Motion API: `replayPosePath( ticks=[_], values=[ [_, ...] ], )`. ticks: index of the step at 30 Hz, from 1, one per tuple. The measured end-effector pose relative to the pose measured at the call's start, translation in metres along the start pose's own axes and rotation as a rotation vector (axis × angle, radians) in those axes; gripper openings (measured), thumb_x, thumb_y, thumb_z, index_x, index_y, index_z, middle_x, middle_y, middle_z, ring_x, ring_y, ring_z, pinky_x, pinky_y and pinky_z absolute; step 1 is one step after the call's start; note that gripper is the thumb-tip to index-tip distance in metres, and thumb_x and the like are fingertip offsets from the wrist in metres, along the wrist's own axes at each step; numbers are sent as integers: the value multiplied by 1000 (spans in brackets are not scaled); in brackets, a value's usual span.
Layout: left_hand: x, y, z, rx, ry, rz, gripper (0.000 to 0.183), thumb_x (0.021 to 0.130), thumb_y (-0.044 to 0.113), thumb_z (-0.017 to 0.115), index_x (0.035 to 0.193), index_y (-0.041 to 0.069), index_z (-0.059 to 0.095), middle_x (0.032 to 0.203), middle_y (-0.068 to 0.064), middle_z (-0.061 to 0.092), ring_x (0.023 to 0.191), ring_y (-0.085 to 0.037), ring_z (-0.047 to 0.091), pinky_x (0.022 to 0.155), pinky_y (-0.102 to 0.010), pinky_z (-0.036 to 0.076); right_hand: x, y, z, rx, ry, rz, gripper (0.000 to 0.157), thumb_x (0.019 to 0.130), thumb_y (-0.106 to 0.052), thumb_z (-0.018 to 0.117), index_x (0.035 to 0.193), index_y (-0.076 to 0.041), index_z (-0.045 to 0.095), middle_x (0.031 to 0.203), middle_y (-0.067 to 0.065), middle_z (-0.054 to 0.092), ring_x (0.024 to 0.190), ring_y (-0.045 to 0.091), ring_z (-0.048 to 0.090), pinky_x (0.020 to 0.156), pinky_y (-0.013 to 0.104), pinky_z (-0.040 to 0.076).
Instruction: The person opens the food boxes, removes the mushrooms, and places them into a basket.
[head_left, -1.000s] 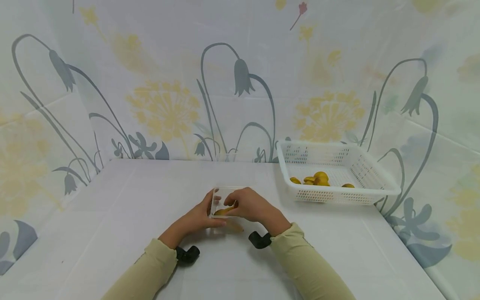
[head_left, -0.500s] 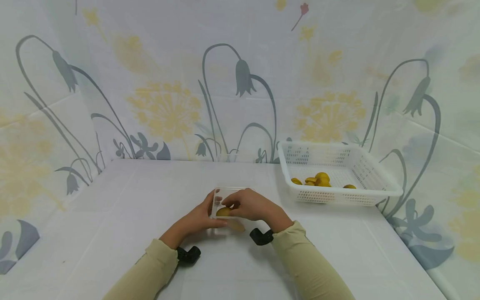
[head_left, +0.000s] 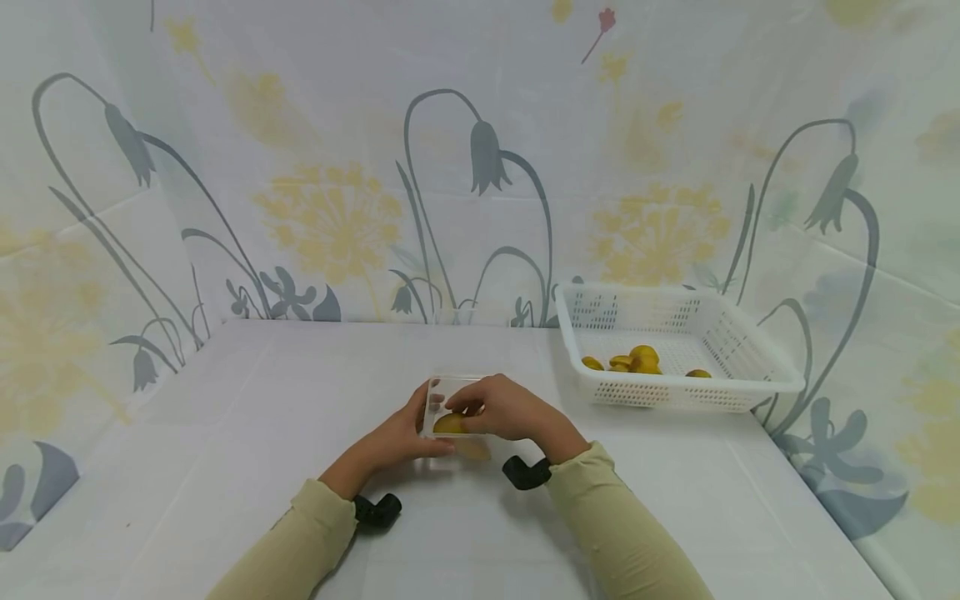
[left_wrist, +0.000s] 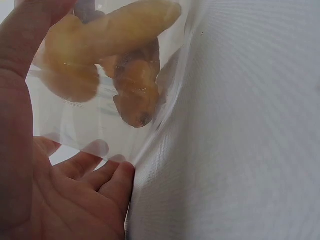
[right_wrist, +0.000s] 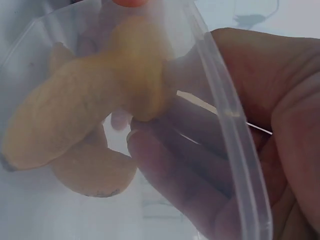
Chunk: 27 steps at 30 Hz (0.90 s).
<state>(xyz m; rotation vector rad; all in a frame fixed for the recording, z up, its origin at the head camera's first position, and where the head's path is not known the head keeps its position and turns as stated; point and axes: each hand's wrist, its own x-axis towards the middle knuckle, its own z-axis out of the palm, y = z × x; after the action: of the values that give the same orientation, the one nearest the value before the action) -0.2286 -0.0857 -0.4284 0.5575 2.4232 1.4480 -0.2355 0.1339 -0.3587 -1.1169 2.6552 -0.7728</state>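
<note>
The left hand (head_left: 396, 437) holds a clear plastic box (head_left: 483, 378) tilted on the white table, with its thumb on the near side and its fingers behind. Through the wall in the left wrist view, several yellow-brown mushrooms (left_wrist: 130, 27) lie inside. The right hand (head_left: 504, 408) reaches into the box. Its thumb and fingers pinch a yellow mushroom (head_left: 450, 424) by the near wall. The right wrist view shows a thick mushroom stem (right_wrist: 65, 110) against the clear side, and curled fingers (right_wrist: 170, 170) behind it.
A white perforated basket (head_left: 690, 390) stands at the back right, with several yellow mushrooms (head_left: 643, 358) in it. Near the table's back edge is a faint clear container (head_left: 472, 317). A floral-printed cloth (head_left: 480, 208) hangs behind the table.
The yellow mushroom under the right hand shows more of its cap at the box's near wall than a second ago. The left hand and the box have barely moved.
</note>
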Motion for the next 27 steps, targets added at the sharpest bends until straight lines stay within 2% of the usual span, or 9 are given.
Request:
replayPosePath(
  ticks=[7, 17, 27],
  values=[
    [0, 0, 0, 19, 1, -6, 113, 77, 40, 80, 157, 23, 2, 158, -5, 31, 147, -30, 27, 115, -55, 28, -3, 6, -2, 93, 44, 20, 34, 88, -13, 65, 121, -13, 69, 115, -4, 70, 98, 10, 67, 82, 25, 54],
    [0, 1, 1, 28, 9, -10, 110, 78, 39, 80, 157, 24, 4, 157, -6, 33, 146, -30, 30, 114, -54, 30, -7, 7, -7, 191, 73, 45, 31, 87, -9, 65, 116, -15, 71, 115, -1, 70, 98, 12, 68, 83, 26, 55],
    [1, 0, 1, 58, 15, -15, 111, 78, 41, 79, 157, 24, 3, 159, -7, 29, 144, -33, 31, 113, -56, 31, -10, 8, -12, 166, 115, 19, 27, 87, -10, 67, 112, -18, 73, 113, -2, 71, 95, 10, 67, 80, 24, 55]
  ],
)
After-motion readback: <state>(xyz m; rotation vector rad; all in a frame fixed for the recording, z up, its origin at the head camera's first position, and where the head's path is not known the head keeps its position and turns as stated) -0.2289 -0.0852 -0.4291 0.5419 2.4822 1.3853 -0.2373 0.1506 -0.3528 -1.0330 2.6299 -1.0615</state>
